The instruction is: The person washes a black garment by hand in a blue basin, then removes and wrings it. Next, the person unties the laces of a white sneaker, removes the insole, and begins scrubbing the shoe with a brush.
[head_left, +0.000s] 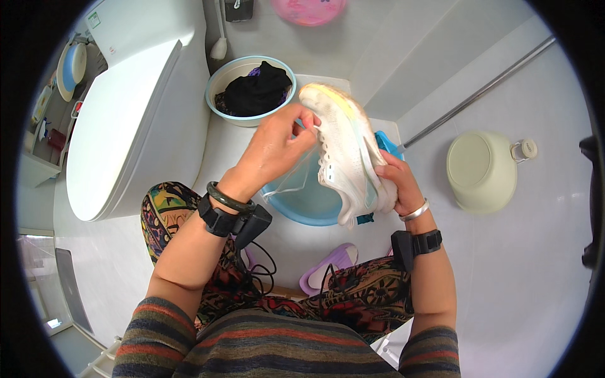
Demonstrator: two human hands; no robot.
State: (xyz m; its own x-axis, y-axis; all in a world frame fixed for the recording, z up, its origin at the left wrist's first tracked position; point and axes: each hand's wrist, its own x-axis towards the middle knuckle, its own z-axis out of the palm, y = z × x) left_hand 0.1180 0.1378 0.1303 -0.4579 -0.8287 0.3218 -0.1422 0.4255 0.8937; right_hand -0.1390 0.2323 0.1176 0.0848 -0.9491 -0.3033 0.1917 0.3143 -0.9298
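Observation:
A white sneaker (346,142) with a yellow stripe along its sole is held up, tilted, over a light blue basin (309,218). The fingers of my right hand (403,186) grip it by the heel end. At the row of eyelets, my left hand (271,148) pinches the white shoelace (316,125) between thumb and fingers. A loose length of lace hangs from there in front of the basin. The shoe hides the right part of the basin, and a bright blue thing (389,145) shows partly behind it.
A white toilet (123,126) with its lid down stands at the left. Behind my left hand is a basin (222,111) with black clothing (255,91). A metal pole (485,88) slants from the upper right, near a pale green bucket (482,170). Purple slippers (328,268) are below.

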